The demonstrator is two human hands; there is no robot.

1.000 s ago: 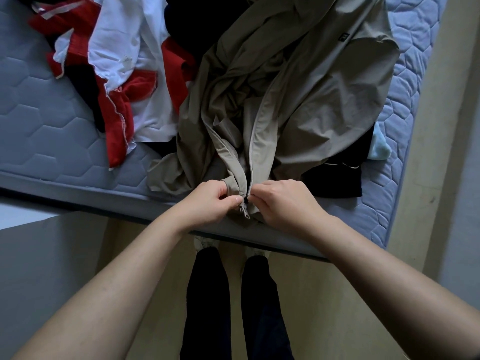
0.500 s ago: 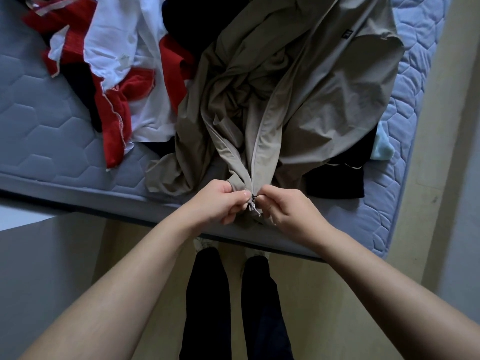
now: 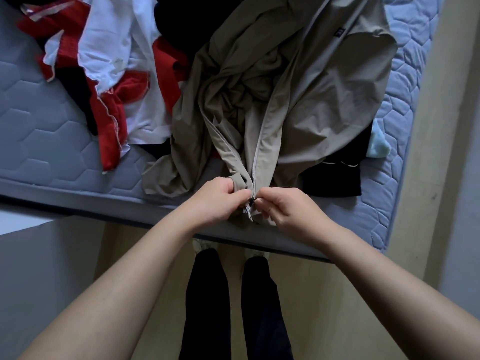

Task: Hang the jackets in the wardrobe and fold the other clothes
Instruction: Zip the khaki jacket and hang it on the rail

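A beige zip jacket (image 3: 324, 100) lies crumpled on the blue-grey mattress (image 3: 46, 141), its hem hanging over the near edge. My left hand (image 3: 215, 201) pinches the left side of the hem beside the zip. My right hand (image 3: 288, 211) pinches the right side of the hem at the zip's bottom end, and the small metal zip slider (image 3: 248, 209) dangles between my two hands. A heap of red and white clothes (image 3: 111, 81) lies to the left of the jacket.
Black garments lie under the jacket at the right (image 3: 335, 175) and at the top (image 3: 179, 11). A pale blue cloth (image 3: 378, 144) peeks out near the mattress's right edge. My dark-trousered legs (image 3: 228, 302) stand on the beige floor. A grey surface (image 3: 39, 268) sits at lower left.
Both hands have drawn the jacket's hem a little toward me and now pinch it closer at the zip's end; the slider hangs lower between them.
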